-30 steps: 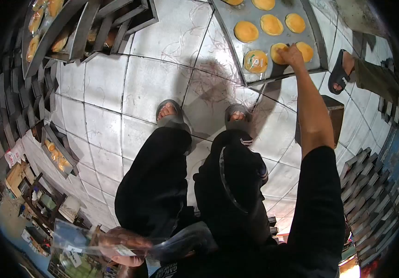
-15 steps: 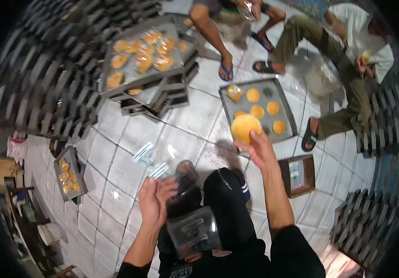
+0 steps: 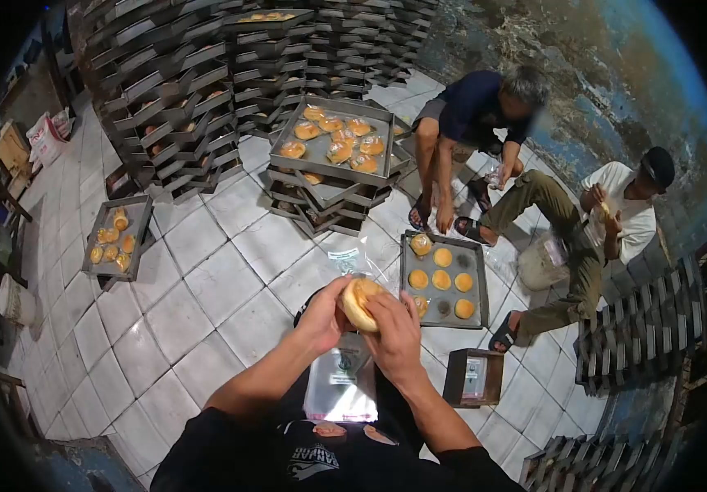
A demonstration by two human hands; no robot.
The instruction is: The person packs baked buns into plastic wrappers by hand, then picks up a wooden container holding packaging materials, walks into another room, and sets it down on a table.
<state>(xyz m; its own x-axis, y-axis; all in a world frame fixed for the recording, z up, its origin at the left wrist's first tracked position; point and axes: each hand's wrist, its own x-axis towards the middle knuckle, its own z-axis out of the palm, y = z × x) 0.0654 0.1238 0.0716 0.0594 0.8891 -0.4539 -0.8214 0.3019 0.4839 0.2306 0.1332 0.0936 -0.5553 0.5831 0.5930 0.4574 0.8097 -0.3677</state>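
Observation:
A round golden bun [image 3: 357,305] is held between both hands above my lap. My left hand [image 3: 323,316] is wrapped round its left side, and my right hand [image 3: 395,330] presses its fingers over the top and right side. Just beyond my hands appears a clear printed plastic bag [image 3: 344,258]; whether my left fingers still grip it is hidden. A stack of clear bags [image 3: 339,392] lies across my lap. On the floor ahead, a dark metal tray [image 3: 476,269] carries several buns, one of them in a bag at its far left corner.
Stacked trays with bagged buns [image 3: 339,151] stand beyond. Another small tray [image 3: 142,215] of buns sits at left. A box [image 3: 491,380] rests near the floor tray. Two people [image 3: 470,111] sit at far right, one holding a bun. Tall tray stacks [image 3: 173,107] line the back.
My right hand has brought the bun from above the floor tray to my left hand, and both now hold it. My view has shifted, showing more of the room.

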